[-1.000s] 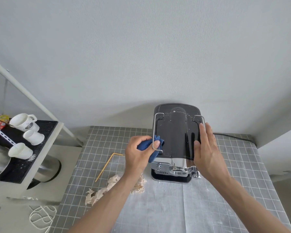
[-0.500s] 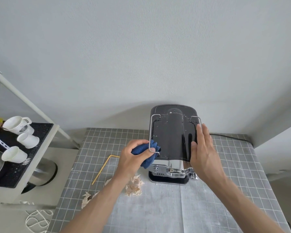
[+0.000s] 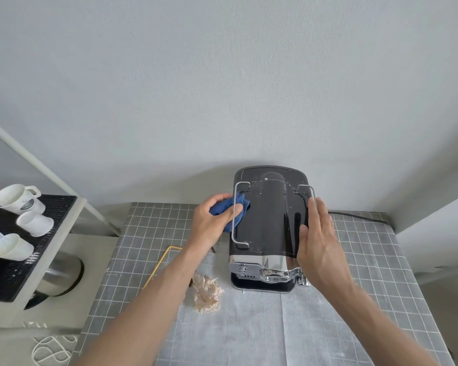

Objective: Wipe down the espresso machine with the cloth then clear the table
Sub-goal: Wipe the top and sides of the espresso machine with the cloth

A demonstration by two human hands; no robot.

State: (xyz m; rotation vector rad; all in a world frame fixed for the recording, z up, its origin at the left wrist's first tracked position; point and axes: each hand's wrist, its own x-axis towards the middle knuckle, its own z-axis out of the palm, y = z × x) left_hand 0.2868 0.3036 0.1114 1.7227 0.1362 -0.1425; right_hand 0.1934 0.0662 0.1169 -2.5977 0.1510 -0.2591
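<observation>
A: Setting? Record the evidence only.

B: Small coffee-making corner, home or office pantry; cannot tell which. At centre frame, a black and chrome espresso machine stands on a table covered by a grey grid-patterned mat, against a plain pale wall.

A: Supporting items?

B: At left edge of frame, a white shelf unit carries a black drip mat with three white cups lying on it. A power cord runs along the table's far right edge, behind the machine.
</observation>
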